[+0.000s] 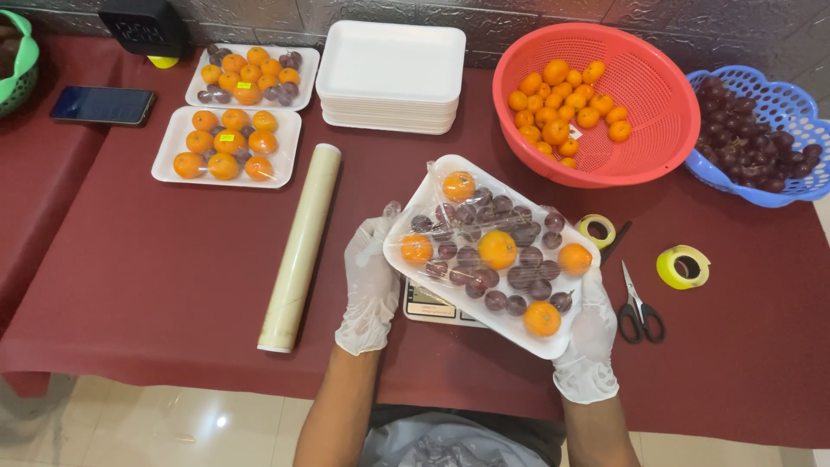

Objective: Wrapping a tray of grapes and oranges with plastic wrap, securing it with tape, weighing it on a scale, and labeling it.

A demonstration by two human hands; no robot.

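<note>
A long table (173, 285) covered in dark red cloth is filling the view from above. At its far edge, a red round basket (657, 130) is holding a heap of small oranges, and beside it a blue scalloped basket (800, 108) is holding dark grapes. A stack of empty white foam trays (391, 73) is sitting near the wall. To the left, two wrapped trays (226, 145) of oranges and grapes are lying one behind the other. One roll of cling film (301, 248) is lying lengthwise on the cloth.

In the middle, two gloved hands are holding up one white foam tray (484, 316), tilted and raised just above a small scale (430, 304). Clear film is stretching over it. Inside are five oranges, spread among a bed of dark purple grapes. The left hand (370, 281) is curling around the tray's left edge, fingers closed on it. The right hand (590, 342) is gripping the tray's lower right corner from beneath.

To the right, one pair of black-handled scissors (639, 307) and two rolls of yellow tape (683, 266) are lying on the cloth. A dark phone (102, 105) is resting at far left.
</note>
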